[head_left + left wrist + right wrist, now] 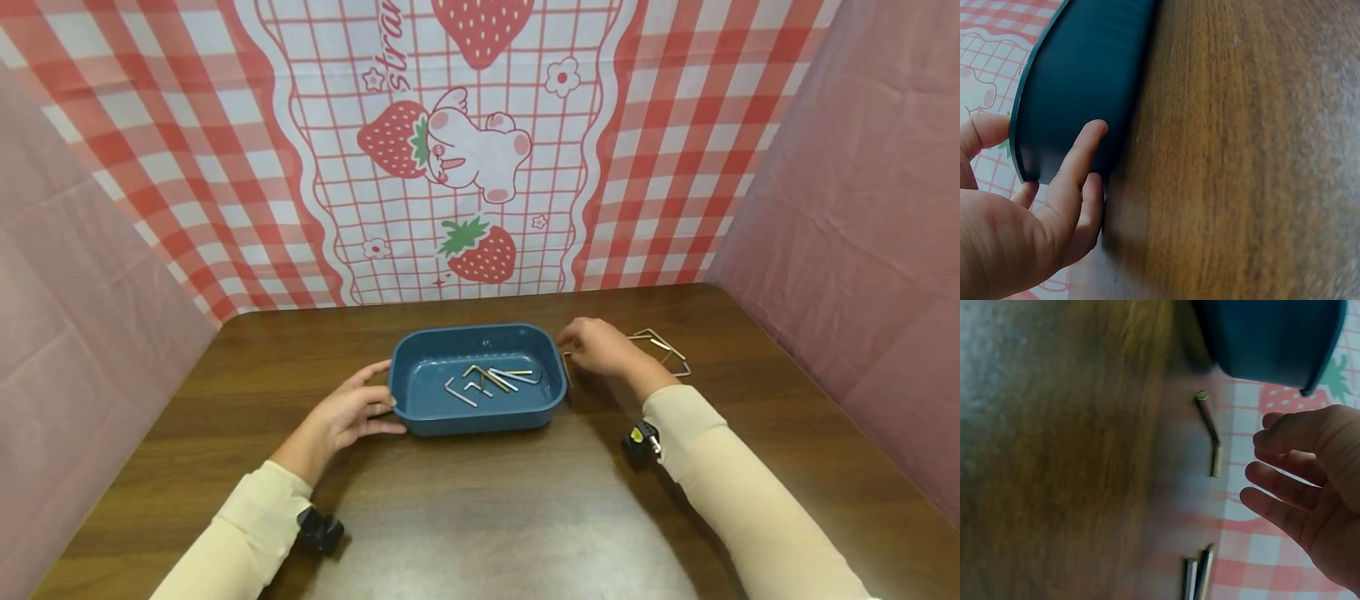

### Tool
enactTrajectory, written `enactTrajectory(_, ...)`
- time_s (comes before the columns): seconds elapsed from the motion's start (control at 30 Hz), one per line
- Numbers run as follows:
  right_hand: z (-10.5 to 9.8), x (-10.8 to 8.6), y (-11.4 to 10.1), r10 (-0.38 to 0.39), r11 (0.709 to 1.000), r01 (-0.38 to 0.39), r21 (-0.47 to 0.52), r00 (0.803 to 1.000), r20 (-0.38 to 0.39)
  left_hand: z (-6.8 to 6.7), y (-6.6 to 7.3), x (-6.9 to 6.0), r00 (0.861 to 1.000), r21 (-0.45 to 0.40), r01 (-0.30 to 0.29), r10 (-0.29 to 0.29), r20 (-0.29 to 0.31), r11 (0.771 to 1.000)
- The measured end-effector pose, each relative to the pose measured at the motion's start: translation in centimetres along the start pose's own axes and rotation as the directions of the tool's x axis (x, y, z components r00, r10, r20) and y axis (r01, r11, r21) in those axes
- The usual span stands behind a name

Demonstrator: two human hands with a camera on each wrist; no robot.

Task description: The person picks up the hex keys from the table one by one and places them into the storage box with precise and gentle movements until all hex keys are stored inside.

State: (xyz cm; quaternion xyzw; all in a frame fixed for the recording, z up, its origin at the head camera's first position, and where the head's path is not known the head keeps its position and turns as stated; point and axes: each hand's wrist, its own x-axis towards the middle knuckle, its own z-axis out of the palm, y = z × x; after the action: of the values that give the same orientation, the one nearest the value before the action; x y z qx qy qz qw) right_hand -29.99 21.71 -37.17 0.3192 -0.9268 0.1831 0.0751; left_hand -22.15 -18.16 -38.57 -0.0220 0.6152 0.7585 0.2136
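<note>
A blue rectangular bin stands on the table, with several gold and silver L-shaped hex keys lying loose inside. My left hand rests its spread fingers against the bin's left end. In the left wrist view, a fairly straight finger lies along the outer wall. Beyond the bin's right end, my right hand hovers with loosely bent fingers; nothing shows between them in the right wrist view. Below these fingers, a gold hex key lies on the table close to the bin.
More hex keys lie in a loose group to the right, partly behind my right wrist. A checked strawberry cloth hangs at the back, and pink cloth hangs at both sides. Wooden table surface extends in front of the bin.
</note>
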Motion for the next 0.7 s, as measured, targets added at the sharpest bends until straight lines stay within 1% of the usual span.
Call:
enactTrajectory(0.1, 0.5, 0.4, 0.4, -0.030, 0.998, 0.032, -0.052, 0.999, 0.046, 0.0, 0.0, 0.0, 1.000, 0.002, -0.004, 0.004, 0.001, 1.000)
enactTrajectory(0.2, 0.8, 0.7, 0.7, -0.044, 0.994, 0.053, -0.096, 0.995, 0.094, 0.0, 0.0, 0.0, 1.000, 0.001, -0.004, 0.004, -0.001, 1.000)
enactTrajectory(0.3, 0.9, 0.9, 0.8, -0.028, 0.990, 0.046, -0.130, 0.990, 0.139, 0.1, -0.1, 0.0, 1.000, -0.002, 0.001, -0.001, -0.002, 1.000)
enactTrajectory(0.43, 0.7, 0.8, 0.9, 0.018, 0.987, 0.011, -0.162, 0.984, 0.180, 0.1, -0.1, 0.0, 1.000, -0.004, 0.005, -0.005, -0.006, 1.000)
enactTrajectory(0.47, 0.6, 0.7, 1.0, 0.027, 0.986, 0.004, -0.165, 0.982, 0.185, 0.0, -0.1, 0.0, 1.000, -0.004, 0.007, -0.007, -0.010, 1.000)
enactTrajectory(0.57, 0.1, 0.4, 0.9, 0.021, 0.987, 0.011, -0.162, 0.981, 0.191, 0.0, -0.1, 0.0, 1.000, -0.004, 0.003, -0.003, -0.009, 1.000)
enactTrajectory(0.7, -0.4, 0.1, 0.6, -0.019, 0.990, 0.046, -0.132, 0.980, 0.196, -0.1, 0.0, 0.1, 1.000, -0.004, 0.000, 0.000, -0.004, 1.000)
